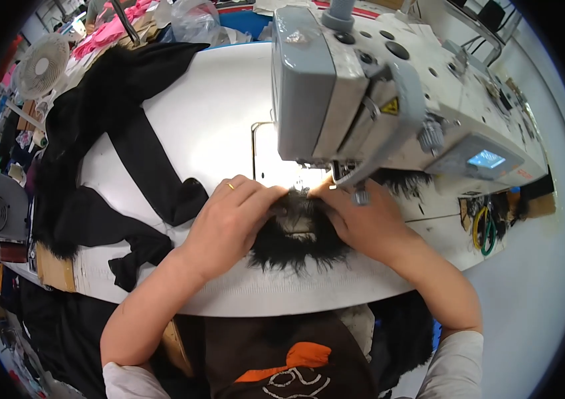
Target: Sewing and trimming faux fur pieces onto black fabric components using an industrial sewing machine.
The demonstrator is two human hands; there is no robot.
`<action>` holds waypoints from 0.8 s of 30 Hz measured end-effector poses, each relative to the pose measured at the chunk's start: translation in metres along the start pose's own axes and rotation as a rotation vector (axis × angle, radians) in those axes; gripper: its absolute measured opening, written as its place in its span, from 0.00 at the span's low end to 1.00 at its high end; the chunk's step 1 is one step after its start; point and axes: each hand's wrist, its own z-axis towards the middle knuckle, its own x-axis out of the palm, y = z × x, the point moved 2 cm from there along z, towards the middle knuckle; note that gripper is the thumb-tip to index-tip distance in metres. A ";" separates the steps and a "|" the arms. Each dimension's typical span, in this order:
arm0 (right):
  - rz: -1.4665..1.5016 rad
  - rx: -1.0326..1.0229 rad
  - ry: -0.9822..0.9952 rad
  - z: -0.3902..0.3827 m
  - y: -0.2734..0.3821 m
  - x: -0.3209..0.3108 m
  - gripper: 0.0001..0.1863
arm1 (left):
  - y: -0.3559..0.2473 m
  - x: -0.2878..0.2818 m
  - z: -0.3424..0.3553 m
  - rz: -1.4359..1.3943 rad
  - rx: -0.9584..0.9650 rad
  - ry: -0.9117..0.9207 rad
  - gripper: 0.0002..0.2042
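A piece of black fluffy fur fabric (pixel 299 250) lies on the white sewing table (pixel 209 139), below the needle area of a grey and white sewing machine (pixel 304 86). My left hand (pixel 232 216), with a ring on one finger, grips the fabric's left side, its fingertips close to the presser foot (pixel 304 179). From the right, my right hand (pixel 369 216) pinches the same fabric, fingertips just beside the foot and partly behind a lever. Fringed fur hangs toward me between both hands. Bright light washes out the spot where the fabric meets the foot.
Black cut fabric with furry edges (pixel 90 120) spreads over the table's left side. Yellow and green handled scissors (pixel 485 229) lie at the right. More black fur (pixel 403 181) shows behind my right hand. A fan (pixel 42 65) and pink cloth (pixel 106 36) stand further back.
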 end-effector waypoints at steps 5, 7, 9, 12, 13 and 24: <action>-0.042 0.057 0.289 0.008 -0.014 0.004 0.16 | 0.010 -0.001 0.011 0.050 0.114 0.084 0.16; -0.054 -0.006 0.217 0.002 -0.021 0.010 0.13 | 0.013 0.002 0.015 0.077 0.120 0.068 0.16; -0.158 0.027 0.224 -0.010 -0.024 0.014 0.13 | 0.013 0.006 0.018 0.034 0.117 0.019 0.15; -0.005 0.002 0.104 -0.013 -0.034 0.021 0.10 | 0.008 0.009 0.018 0.019 0.084 0.052 0.14; 0.056 0.007 0.124 -0.013 -0.036 0.023 0.10 | 0.008 0.010 0.018 0.016 0.051 0.075 0.14; 0.389 0.346 0.004 -0.005 -0.005 0.020 0.08 | -0.004 0.011 0.021 0.237 0.195 0.040 0.13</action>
